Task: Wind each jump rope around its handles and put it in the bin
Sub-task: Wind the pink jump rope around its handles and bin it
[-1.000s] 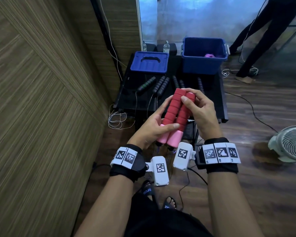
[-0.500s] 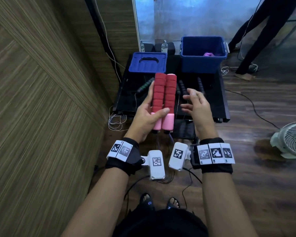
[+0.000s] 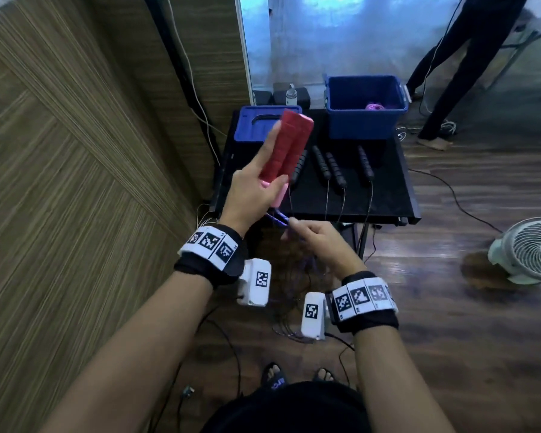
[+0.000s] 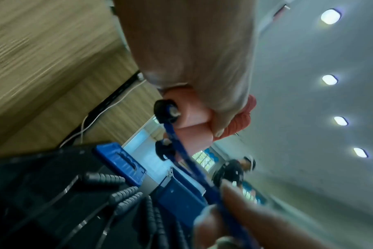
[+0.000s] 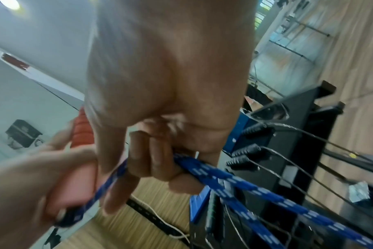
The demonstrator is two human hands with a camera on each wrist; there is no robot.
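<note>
Red handles bundled, blue cord pinched, winding not yet begun.

Left hand [image 3: 256, 189] clamps 2 red handles [image 3: 286, 148] side by side, raised in front of the black table [image 3: 388, 195]. Right hand [image 3: 316, 239], just below them at the table's near edge, pinches the blue cord [image 5: 234, 176]. Blue bin [image 3: 366, 120] sits at the table's far end. Risk: slack cord hanging below may snag the black ropes [image 3: 334, 170] trailing off that edge; handles may splay if the clamp loosens.
</note>
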